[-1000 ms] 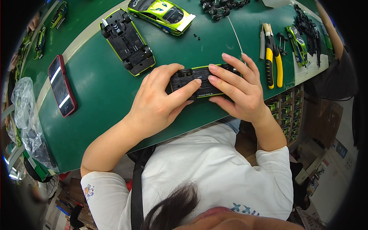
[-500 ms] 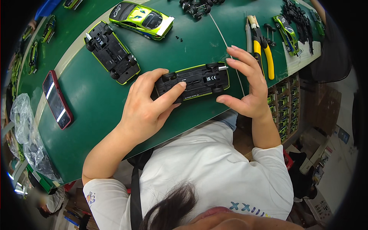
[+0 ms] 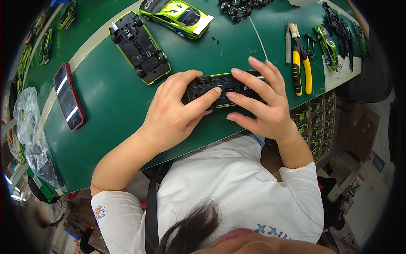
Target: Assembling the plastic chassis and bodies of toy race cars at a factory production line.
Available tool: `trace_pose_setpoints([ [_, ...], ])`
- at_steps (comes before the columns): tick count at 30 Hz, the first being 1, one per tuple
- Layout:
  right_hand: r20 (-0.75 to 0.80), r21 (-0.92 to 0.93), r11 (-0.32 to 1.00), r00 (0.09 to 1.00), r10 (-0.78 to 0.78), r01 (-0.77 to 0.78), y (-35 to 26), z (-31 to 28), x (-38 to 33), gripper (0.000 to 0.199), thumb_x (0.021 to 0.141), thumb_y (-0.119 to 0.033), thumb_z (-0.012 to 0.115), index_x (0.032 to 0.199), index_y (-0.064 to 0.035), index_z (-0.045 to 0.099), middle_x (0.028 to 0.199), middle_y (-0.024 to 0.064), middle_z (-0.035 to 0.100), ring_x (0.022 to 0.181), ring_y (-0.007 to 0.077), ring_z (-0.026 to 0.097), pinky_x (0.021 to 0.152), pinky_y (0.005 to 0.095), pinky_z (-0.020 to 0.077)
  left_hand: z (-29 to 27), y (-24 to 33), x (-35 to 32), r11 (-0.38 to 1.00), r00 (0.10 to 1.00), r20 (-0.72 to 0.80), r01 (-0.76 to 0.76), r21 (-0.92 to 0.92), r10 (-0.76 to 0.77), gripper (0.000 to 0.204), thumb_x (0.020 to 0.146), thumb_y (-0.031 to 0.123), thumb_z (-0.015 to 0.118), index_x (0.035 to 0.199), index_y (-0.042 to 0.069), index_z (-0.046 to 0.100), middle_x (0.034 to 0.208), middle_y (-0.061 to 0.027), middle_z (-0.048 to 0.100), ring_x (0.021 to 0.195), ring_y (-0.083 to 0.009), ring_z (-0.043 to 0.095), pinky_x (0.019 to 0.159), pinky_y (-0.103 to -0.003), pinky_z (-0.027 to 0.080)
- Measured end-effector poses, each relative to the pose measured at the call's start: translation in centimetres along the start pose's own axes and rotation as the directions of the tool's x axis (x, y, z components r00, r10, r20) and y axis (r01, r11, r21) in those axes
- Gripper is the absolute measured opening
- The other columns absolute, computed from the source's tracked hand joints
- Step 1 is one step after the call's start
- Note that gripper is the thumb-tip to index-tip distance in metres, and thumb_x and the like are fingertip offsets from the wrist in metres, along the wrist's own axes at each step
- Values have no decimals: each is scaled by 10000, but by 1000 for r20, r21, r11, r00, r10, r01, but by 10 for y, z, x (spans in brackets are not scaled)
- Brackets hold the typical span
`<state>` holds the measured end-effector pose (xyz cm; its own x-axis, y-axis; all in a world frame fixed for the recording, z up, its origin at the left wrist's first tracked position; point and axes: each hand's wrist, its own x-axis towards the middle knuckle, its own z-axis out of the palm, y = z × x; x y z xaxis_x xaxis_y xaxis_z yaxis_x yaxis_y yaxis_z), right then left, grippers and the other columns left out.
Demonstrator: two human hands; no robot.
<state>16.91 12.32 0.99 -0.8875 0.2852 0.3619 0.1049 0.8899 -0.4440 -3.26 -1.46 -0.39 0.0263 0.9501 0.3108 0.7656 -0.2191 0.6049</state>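
An upside-down toy car [image 3: 218,82] lies near the table's front edge, its black underside up and a thin lime-green body rim showing. My left hand [image 3: 175,103] closes on the car's left end, with a finger pressed on the underside. Over the right end, my right hand [image 3: 268,106] has its fingers spread; it partly hides that end, and I cannot tell whether the fingertips touch it. Beyond my left hand lies a second overturned toy car [image 3: 141,46], and past it a lime-green toy car [image 3: 179,17] stands on its wheels.
Small black screws [image 3: 216,40] lie mid-table. Yellow-and-black pliers [image 3: 301,67] sit at the right, near another toy car [image 3: 327,46] and black plastic parts [image 3: 338,27]. Black wheel sets [image 3: 239,8] lie at the back. At left are a red-cased phone [image 3: 69,96] and clear plastic wrap [image 3: 36,139].
My right hand has moved left from beside the car to over its right end. My left hand keeps its hold. The view has shifted, so the table's things appear higher and mostly further right.
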Motion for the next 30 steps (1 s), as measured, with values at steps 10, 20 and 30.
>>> trace_pose_setpoints([
  [10,12,11,1000,1000,4,-4,-2,-3,9,357,603,-239,820,927,-126,719,1293,82,596,1299,353,453,1067,519,311,1,-1,-2,1000,1000,-21,-4,-11,4,556,653,67,799,1178,152,639,1204,-190,530,1013,-364,567,832,-425,485],
  [20,58,71,996,996,-63,59,-7,-13,23,478,654,-365,803,1028,-97,673,1310,89,575,1321,356,429,1074,546,300,2,2,-4,999,999,-33,29,-35,-30,524,653,48,795,1151,137,657,1291,-202,467,1035,-355,567,860,-423,499],
  [30,-139,-112,992,987,-77,62,-4,-16,36,935,658,-800,561,1157,-12,624,1068,56,675,933,270,623,1027,495,346,8,0,-7,998,992,-125,18,-62,-26,521,634,11,804,1121,143,670,1489,-258,249,966,-333,591,799,-417,558],
])
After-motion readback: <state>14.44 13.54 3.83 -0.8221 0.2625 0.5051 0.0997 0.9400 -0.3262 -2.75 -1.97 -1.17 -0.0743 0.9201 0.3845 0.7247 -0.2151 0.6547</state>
